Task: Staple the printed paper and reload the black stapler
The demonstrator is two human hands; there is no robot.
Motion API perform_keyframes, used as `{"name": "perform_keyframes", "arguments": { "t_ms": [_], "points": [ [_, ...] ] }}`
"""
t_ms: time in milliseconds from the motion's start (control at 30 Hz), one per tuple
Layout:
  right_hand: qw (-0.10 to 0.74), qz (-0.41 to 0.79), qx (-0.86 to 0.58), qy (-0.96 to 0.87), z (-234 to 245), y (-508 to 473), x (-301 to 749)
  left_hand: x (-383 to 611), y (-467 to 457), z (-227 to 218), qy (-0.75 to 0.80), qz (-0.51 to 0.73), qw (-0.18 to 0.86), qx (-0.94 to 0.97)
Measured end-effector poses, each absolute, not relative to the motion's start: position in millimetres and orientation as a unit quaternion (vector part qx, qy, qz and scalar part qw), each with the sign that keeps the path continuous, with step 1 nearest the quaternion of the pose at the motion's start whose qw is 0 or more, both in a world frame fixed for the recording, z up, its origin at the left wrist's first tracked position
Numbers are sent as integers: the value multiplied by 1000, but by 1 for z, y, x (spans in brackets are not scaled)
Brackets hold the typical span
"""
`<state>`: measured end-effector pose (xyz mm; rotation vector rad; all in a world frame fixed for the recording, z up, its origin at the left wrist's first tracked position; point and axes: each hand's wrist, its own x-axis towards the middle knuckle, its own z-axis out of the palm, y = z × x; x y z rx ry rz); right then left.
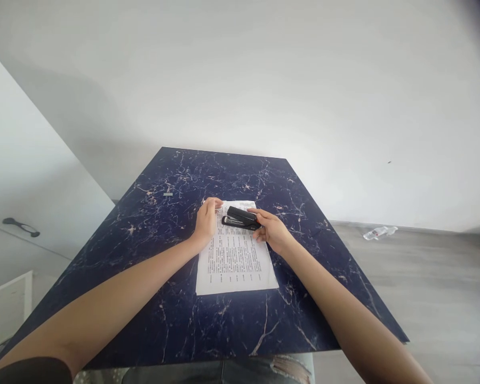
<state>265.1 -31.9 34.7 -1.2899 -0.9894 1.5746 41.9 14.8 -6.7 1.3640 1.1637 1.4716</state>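
A black stapler is in my right hand, which grips its rear end from the right. Its jaws are apart and point left, above the upper part of a printed paper. Whether the stapler touches the sheet, I cannot tell. At the paper's upper left edge, my left hand has its fingers bent over the margin, close to the stapler's front end. The paper lies on the dark blue marble-patterned table, its lines of text running lengthwise away from me.
A small pale strip lies on the table, left of the paper. White wall rises behind the table. On the floor at right is a crumpled clear plastic item. A black handle is on the white panel at left.
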Motion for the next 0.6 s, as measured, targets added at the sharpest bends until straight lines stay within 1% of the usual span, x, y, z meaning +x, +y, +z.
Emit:
{"name": "perform_keyframes", "arguments": {
  "t_ms": [167, 367, 600],
  "points": [
    [452, 652, -504, -341, 32, -33, 258, 43, 16, -8, 457, 580, 402, 541],
    [461, 653, -498, -335, 25, -32, 257, 43, 15, -6, 455, 570, 399, 556],
    [459, 644, -475, -386, 21, -33, 259, 43, 13, -4, 460, 569, 396, 556]
  ]
}}
